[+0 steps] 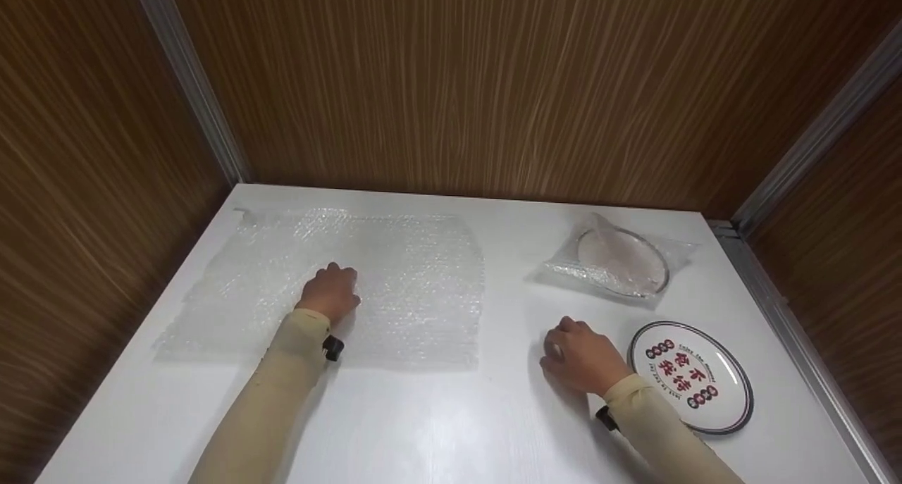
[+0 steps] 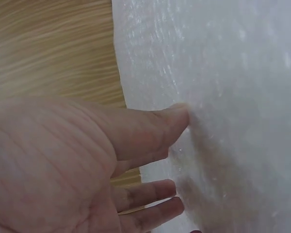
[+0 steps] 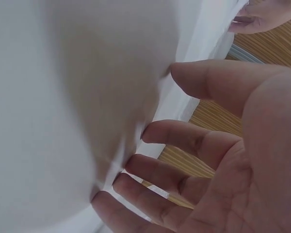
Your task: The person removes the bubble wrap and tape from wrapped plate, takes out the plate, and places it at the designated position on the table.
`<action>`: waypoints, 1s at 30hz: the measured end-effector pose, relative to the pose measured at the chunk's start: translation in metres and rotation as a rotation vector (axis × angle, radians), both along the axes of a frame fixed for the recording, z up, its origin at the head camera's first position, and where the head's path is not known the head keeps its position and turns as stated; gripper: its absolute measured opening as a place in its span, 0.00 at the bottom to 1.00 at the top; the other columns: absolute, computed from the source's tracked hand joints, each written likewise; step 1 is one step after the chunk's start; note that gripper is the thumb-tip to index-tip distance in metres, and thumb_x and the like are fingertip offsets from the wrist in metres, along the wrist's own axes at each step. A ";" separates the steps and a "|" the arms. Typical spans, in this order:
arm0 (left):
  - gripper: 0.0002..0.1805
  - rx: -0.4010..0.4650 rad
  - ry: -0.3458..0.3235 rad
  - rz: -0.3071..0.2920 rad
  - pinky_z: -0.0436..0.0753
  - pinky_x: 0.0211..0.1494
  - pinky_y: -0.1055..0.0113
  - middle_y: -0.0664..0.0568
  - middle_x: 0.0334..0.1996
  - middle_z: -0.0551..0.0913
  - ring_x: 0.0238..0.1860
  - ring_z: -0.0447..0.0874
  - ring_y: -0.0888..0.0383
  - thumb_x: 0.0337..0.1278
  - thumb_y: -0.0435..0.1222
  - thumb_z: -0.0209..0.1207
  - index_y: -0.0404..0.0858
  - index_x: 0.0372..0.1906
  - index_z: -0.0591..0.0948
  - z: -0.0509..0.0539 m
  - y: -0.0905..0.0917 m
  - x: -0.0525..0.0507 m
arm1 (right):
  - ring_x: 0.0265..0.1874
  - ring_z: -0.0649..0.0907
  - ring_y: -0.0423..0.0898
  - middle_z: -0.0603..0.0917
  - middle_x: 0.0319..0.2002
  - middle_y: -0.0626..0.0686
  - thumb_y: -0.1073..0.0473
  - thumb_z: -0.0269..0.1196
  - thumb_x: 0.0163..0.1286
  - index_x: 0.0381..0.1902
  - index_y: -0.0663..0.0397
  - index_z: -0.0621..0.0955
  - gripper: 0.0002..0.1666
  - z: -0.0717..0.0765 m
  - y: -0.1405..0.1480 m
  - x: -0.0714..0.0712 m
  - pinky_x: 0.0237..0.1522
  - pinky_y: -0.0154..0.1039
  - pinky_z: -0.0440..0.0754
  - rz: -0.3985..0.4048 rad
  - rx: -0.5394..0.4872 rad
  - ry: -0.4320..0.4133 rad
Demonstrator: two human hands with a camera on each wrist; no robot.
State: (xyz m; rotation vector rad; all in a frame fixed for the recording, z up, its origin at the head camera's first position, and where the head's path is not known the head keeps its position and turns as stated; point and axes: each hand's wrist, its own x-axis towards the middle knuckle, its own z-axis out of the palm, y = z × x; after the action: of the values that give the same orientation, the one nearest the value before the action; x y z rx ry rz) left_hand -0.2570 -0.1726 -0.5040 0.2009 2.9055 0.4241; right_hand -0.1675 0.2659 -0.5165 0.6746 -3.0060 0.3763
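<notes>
A sheet of clear bubble wrap (image 1: 423, 294) lies spread flat over the left and middle of the white table. My left hand (image 1: 330, 292) rests on it, and in the left wrist view the thumb and fingertips touch the wrap (image 2: 242, 97) without pinching it. Left of a printed plate, my right hand (image 1: 581, 357) has its fingertips on the bare tabletop, fingers loosely bent and holding nothing. That round white plate (image 1: 690, 376) has a dark rim and red and black print; the right forearm covers part of its near-left edge.
Toward the back right lies a round, dark-rimmed dish (image 1: 624, 258) inside a clear bubble-wrap pouch. Wood-grain panels (image 1: 451, 82) enclose the white table (image 1: 423, 427) at the back and both sides, with metal strips (image 1: 190, 82) at the corners.
</notes>
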 end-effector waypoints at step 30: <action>0.24 0.094 -0.063 0.068 0.72 0.68 0.37 0.25 0.62 0.73 0.65 0.72 0.28 0.72 0.29 0.50 0.22 0.68 0.70 -0.009 -0.023 -0.025 | 0.37 0.79 0.50 0.78 0.36 0.48 0.55 0.72 0.58 0.26 0.44 0.78 0.11 -0.009 0.002 0.003 0.29 0.47 0.81 0.034 -0.002 0.021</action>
State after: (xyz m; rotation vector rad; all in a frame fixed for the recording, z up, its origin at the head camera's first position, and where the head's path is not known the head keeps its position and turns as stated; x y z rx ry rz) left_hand -0.2821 -0.1954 -0.5127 0.1003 2.8390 0.5691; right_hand -0.1649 0.2683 -0.5252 0.7252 -2.9773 0.3715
